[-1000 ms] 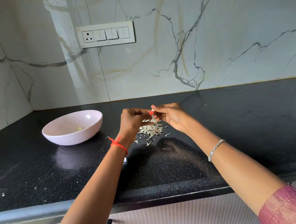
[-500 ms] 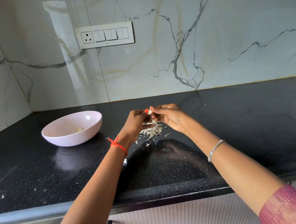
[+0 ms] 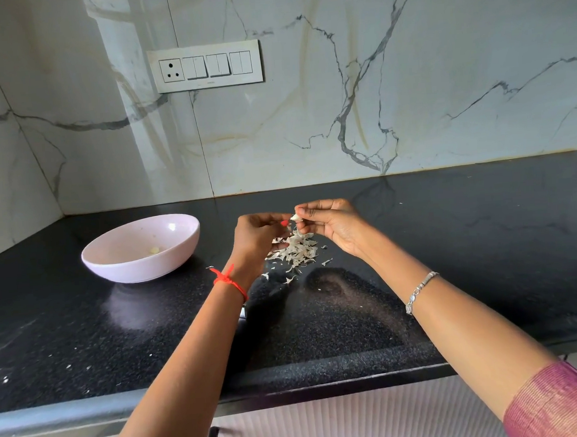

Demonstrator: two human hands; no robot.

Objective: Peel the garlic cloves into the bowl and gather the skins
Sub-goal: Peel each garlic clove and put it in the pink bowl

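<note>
Peeling site: both hands meet in the air above the black countertop (image 3: 450, 242), to the right of the bowl and directly over the skin pile.
Garlic clove (image 3: 295, 218): small and white, held up between the two hands, off the counter. How much skin is left on it is too small to tell.
Right hand (image 3: 331, 225): thumb and forefinger are pinched together on the clove from its right side; the other fingers are curled underneath.
Left hand (image 3: 257, 235): fingers are curled inward. The thumb, with a red nail, is closed against the clove's left side, so this hand grips the clove too.
Garlic skins (image 3: 296, 251): loose heap of pale papery flakes on the counter beneath the hands. A few stray flakes lie just in front of the heap and to its right.
Pink bowl (image 3: 131, 268): upright on the counter, left of the hands, near the pile but not touching it.
Peeled clove (image 3: 154, 250): one pale piece lying on the bowl's floor.
Counter flecks (image 3: 3, 379): small white bits near the front left edge.
Wrists: red thread (image 3: 228, 281) on the left, silver bracelet (image 3: 420, 289) on the right; pink sleeve (image 3: 562, 404) at the right forearm.
Wall: marble backsplash (image 3: 308, 115) with a white switch panel (image 3: 207, 66) with one socket, above the bowl.
</note>
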